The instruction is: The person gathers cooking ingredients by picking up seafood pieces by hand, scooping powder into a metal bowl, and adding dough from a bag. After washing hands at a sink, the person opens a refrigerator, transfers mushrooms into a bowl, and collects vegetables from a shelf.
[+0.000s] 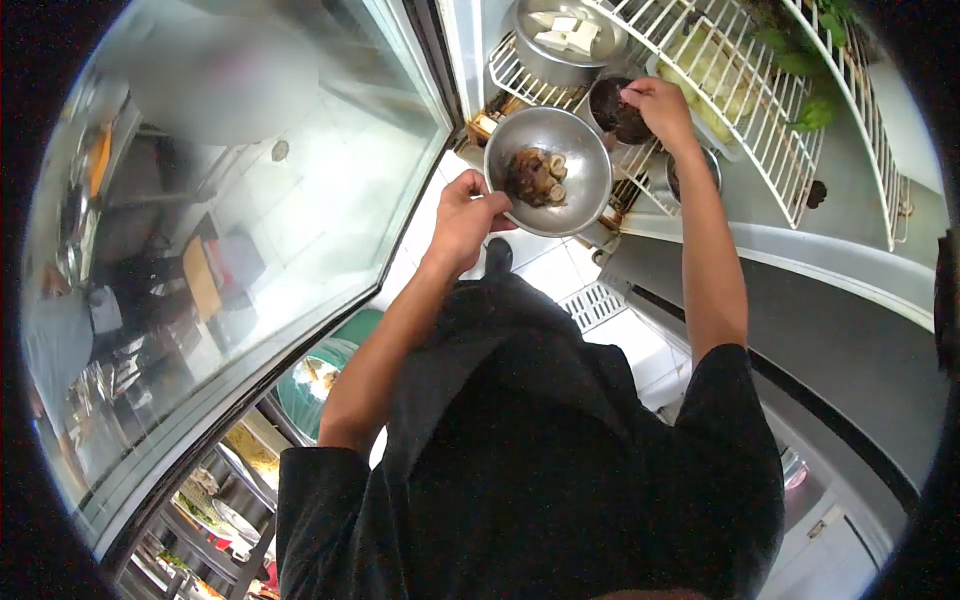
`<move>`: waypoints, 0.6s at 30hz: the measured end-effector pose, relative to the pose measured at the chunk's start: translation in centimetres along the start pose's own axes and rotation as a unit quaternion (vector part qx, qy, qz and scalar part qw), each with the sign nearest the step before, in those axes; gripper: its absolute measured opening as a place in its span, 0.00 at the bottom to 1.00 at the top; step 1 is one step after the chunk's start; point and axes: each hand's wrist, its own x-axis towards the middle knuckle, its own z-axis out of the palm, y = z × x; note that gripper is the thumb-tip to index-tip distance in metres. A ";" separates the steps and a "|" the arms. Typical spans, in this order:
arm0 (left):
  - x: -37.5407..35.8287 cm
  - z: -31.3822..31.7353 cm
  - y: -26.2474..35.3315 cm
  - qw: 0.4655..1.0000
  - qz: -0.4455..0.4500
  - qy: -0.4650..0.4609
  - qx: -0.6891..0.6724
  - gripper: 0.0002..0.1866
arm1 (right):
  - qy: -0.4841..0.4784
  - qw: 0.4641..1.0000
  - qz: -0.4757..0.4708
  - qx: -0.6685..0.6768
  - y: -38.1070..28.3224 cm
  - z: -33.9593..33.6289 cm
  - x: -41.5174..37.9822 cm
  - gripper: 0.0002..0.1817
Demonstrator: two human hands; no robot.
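Note:
My left hand grips the rim of a steel bowl, fingers closed on its left side. Inside the bowl lies a small heap of brown and pale food pieces. At the refrigerator shelf, my right hand reaches over a round container of dark brown food. Its fingertips are pinched together at the dark food, and what they hold, if anything, is hidden. Just behind the bowl stands a metal pot with white blocks in it.
White wire shelves hang at the upper right, with a tray of pale green food under them and green vegetables beyond. To my left is an open glass door. A green bin stands by my left arm.

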 end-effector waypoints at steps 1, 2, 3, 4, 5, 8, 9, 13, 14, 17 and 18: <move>0.1 0.0 -0.1 1.000 -0.004 -0.001 0.001 0.11 | -0.007 0.999 0.021 0.026 0.0 -0.3 -0.1 0.12; 0.2 0.0 -0.1 1.000 -0.007 -0.001 0.001 0.11 | -0.014 0.998 0.042 0.051 -0.4 -0.6 -0.3 0.12; 0.3 -0.1 -0.2 1.000 -0.009 -0.001 0.001 0.11 | -0.017 0.988 0.071 0.138 -0.8 -0.7 -0.7 0.12; 0.4 0.0 -0.2 1.000 -0.007 -0.002 -0.002 0.10 | -0.019 0.970 0.099 0.223 -1.2 -0.8 -1.3 0.12; 0.6 0.0 -0.3 1.000 -0.006 -0.002 -0.005 0.10 | -0.022 0.943 0.126 0.306 -1.6 -1.0 -1.9 0.12; 1.4 0.2 -0.6 1.000 -0.011 0.007 0.011 0.10 | -0.024 0.933 0.116 0.340 -2.2 -1.6 -3.2 0.13; 1.7 0.4 -0.9 1.000 -0.016 0.013 0.020 0.09 | -0.032 0.932 0.119 0.341 -2.4 -1.7 -3.7 0.13; 2.5 0.7 -1.3 1.000 -0.015 0.012 -0.010 0.09 | -0.129 0.948 0.110 0.269 -6.6 -1.4 -6.9 0.12; 2.5 0.7 -1.2 1.000 -0.014 0.011 -0.003 0.09 | -0.168 0.952 0.104 0.232 -7.3 -1.4 -7.5 0.13; 2.1 0.4 -1.3 1.000 -0.014 0.023 -0.009 0.11 | -0.003 0.994 -0.041 -0.103 -3.6 -0.4 -5.5 0.13; 2.0 0.2 -1.3 0.999 -0.013 0.030 -0.014 0.12 | -0.010 0.992 -0.033 -0.119 -3.3 -0.4 -4.8 0.15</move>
